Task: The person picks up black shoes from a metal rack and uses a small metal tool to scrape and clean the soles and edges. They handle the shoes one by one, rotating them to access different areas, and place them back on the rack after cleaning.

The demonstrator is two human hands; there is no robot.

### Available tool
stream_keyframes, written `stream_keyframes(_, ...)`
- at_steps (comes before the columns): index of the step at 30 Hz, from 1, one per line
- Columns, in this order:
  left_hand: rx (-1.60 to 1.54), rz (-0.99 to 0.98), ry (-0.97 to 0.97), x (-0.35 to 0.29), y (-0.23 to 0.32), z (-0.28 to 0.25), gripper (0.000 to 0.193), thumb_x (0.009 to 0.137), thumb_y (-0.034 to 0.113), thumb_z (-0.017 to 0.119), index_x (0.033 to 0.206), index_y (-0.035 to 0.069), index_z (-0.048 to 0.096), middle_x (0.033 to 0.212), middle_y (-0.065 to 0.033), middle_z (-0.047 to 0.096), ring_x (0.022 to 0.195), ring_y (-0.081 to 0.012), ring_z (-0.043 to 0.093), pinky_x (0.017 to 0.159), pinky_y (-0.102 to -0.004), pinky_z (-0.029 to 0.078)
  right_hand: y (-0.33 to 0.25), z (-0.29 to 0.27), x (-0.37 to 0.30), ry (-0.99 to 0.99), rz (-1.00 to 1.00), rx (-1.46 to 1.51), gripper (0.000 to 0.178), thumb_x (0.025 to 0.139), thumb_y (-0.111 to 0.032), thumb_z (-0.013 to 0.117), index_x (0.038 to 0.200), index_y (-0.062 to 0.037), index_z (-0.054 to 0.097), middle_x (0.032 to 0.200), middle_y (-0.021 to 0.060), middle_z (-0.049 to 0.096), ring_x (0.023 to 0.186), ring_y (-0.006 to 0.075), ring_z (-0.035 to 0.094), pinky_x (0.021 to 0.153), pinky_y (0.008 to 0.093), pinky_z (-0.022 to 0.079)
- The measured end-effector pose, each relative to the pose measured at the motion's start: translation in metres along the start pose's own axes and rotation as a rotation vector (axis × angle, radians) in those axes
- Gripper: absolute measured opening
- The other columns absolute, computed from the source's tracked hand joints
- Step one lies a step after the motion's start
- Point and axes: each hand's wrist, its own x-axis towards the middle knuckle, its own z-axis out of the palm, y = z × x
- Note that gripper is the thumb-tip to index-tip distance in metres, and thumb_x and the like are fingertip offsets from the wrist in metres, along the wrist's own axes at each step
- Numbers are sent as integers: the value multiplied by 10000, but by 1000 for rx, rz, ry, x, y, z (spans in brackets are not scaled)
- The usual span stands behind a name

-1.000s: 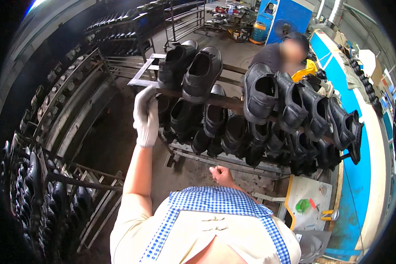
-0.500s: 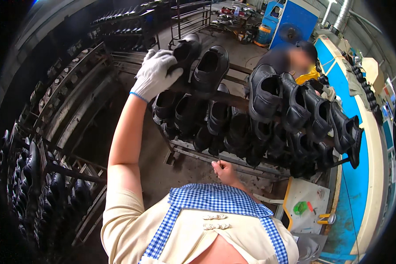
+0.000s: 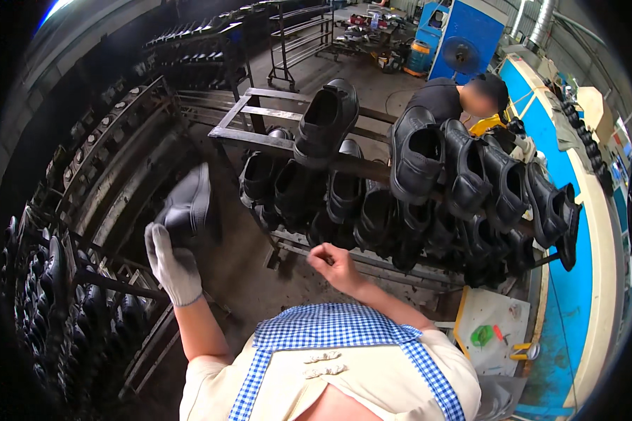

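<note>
My left hand (image 3: 172, 270), in a white knitted glove with a blue cuff, grips a black shoe (image 3: 192, 207) at its heel end; the shoe is slightly blurred, its toe pointing up. It hangs to the left of a metal rack (image 3: 225, 130) that bears rows of black shoes. A single black shoe (image 3: 326, 123) stands at the left part of the rack's top tier, with bare bars beside it. My bare right hand (image 3: 336, 268) is in front of the rack, fingers curled and pinched; whatever they hold, if anything, is too small to make out.
At the left stands another rack (image 3: 112, 151) with dark shoes (image 3: 49, 309) below. A person (image 3: 439, 98) bends behind the shoe rack beside a blue-topped conveyor (image 3: 569, 309). A white table (image 3: 491, 316) with a green item and a tape roll is at lower right.
My left hand has lifted the shoe off the left end of the rack's top tier and brought it down, left and nearer. My right hand has moved slightly left and up.
</note>
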Motion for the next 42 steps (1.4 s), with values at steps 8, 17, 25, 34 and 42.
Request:
stream_keyframes(8, -346, -805, 43, -65, -67, -51, 317, 974, 343, 632, 1115, 60, 654, 1030, -66, 714, 947, -187, 674, 811, -341, 553, -30, 63, 45, -224, -52, -58, 642, 862, -283, 785, 1391, -28, 528, 753, 98, 615, 634, 142, 577, 615, 264, 480)
stream_keyframes(17, -391, -840, -117, -103, -56, -36, 415, 986, 272, 596, 1322, 31, 552, 1205, -82, 636, 1082, -178, 607, 949, -328, 484, -28, 47, 55, -287, -127, 18, 377, 923, -113, 721, 1282, -30, 641, 803, -15, 592, 716, 39, 533, 624, 197, 452)
stream_keyframes(25, 352, -397, -354, -107, -53, -36, 383, 954, 104, 599, 1336, 85, 585, 1161, -160, 637, 1066, -275, 638, 901, -366, 527, -66, 29, 67, -218, -874, -553, 341, 781, -55, 794, 1118, -70, 745, 846, 72, 674, 610, 171, 656, 491, 247, 515)
stream_keyframes(34, 585, -434, -477, -109, -83, -38, 327, 1009, 201, 555, 1333, 181, 604, 1151, -226, 595, 1069, -339, 622, 920, -374, 513, -95, 2, 72, -488, -1031, -1111, 173, 780, -114, 686, 937, -42, 676, 828, 50, 629, 612, 157, 625, 498, 274, 502)
stream_keyframes(42, 749, -383, -552, -108, -77, -25, 491, 922, 319, 643, 1223, -64, 584, 1080, -200, 648, 995, -261, 609, 860, -364, 505, -100, -1, 76, -590, -1007, -1289, 78, 805, -120, 667, 791, -86, 599, 744, 45, 569, 600, 147, 633, 491, 249, 505)
